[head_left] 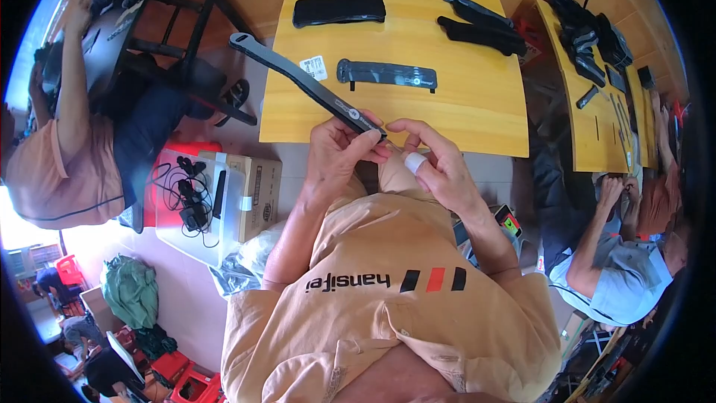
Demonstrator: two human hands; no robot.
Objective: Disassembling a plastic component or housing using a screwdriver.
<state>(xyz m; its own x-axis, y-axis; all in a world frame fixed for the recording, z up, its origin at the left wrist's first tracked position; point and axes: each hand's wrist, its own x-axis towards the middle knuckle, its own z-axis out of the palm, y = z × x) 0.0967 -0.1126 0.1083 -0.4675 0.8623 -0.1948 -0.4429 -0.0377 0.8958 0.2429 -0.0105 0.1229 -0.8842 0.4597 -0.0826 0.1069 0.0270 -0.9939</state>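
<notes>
My left hand (335, 151) pinches the near end of a long, flat grey-and-black strap (298, 78) between thumb and fingers. The strap slants up to the far left over the table edge, and an oval hole shows in its far end. Close beside the held end is my right hand (445, 172), with white tape (415, 163) wrapped round one digit. Its index finger and thumb are apart, and I see nothing held between them. The fingertips of both hands are close together; whether the right one touches the strap is hard to make out.
On the yellow table (321, 123) lie a dark strap pouch (386, 75), a white label (314, 68), a folded black band (339, 10) and black straps (483, 26). A clear bin (227, 224) with cables stands at left beside a carton (262, 198). People sit on both sides.
</notes>
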